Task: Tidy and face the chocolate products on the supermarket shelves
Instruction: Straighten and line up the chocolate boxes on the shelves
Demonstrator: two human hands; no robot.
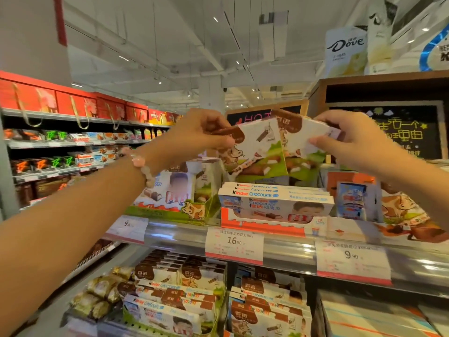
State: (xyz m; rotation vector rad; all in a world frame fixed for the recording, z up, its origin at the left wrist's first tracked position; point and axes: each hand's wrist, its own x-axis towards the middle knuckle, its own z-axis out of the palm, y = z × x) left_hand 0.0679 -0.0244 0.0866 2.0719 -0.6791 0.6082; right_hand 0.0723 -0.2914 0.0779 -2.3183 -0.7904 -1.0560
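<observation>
Both my hands are raised above the top shelf [286, 246]. My left hand [196, 135] grips a white, brown and green chocolate box with a cow print [257, 152] by its upper left corner. My right hand [349, 139] pinches a second box of the same kind [298, 144] by its upper right edge. The two boxes overlap in the middle and tilt toward each other. Below them a stack of Kinder Chocolate boxes [274, 203] sits in an orange display tray.
A green cow-print display carton [184, 203] stands left of the Kinder stack, more cartons [359, 203] to the right. The lower shelf holds several mixed chocolate boxes [189, 288] and gold-wrapped chocolates [102, 293]. Price tags [234, 244] line the rail. Another aisle's shelves [60, 152] run along the left.
</observation>
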